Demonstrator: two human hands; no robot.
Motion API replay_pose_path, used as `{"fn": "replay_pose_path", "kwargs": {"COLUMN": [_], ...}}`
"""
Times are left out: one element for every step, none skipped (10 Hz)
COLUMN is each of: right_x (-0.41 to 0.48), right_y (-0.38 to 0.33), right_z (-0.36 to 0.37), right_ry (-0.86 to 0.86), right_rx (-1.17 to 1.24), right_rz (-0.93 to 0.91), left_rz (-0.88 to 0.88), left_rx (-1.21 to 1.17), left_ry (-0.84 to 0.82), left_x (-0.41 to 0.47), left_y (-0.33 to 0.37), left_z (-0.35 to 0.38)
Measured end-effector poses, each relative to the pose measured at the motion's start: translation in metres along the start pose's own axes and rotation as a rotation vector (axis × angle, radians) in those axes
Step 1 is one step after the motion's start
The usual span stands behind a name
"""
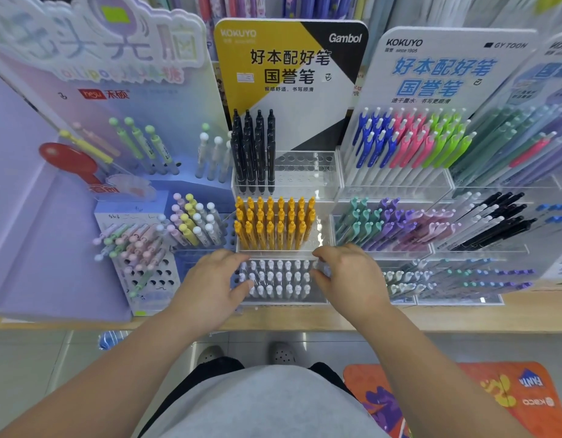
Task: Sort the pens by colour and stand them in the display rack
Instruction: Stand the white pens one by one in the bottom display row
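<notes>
A clear acrylic display rack (320,184) with three steps stands in the middle of the shelf. Black pens (253,150) fill the left of its top step, yellow pens (274,224) the middle step, white pens (276,278) the bottom step. My left hand (214,284) grips the left end of the bottom step, thumb beside the white pens. On the step's right end my right hand (344,273) has its fingers curled over the edge. Neither hand holds a pen.
A purple stand with pastel pens (140,245) is on the left. Racks of blue, pink, green, purple and black pens (409,143) stand on the right. The wooden shelf edge (447,322) runs across; below lie tiled floor and an orange mat (482,396).
</notes>
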State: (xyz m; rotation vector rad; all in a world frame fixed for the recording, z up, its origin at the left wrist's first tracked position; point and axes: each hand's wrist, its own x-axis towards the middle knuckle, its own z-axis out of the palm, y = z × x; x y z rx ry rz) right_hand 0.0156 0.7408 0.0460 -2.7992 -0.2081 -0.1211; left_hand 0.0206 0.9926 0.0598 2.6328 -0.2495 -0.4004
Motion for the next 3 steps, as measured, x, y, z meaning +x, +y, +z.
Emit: {"fn": "replay_pose_path", "kwargs": {"right_x": [-0.004, -0.009, -0.012], "right_y": [0.007, 0.016, 0.023], "right_z": [-0.029, -0.074, -0.143], "right_ry": [-0.036, -0.056, 0.097], "right_rx": [0.150, 0.340, 0.521], "right_rz": [0.006, 0.082, 0.181], "left_rz": [-0.011, 0.001, -0.001], "left_rx": [-0.062, -0.153, -0.295], "left_ry": [0.028, 0.100, 0.241], "left_x": [-0.004, -0.011, -0.022], "left_y": [-0.003, -0.001, 0.008], "left_z": [-0.017, -0.045, -0.090]}}
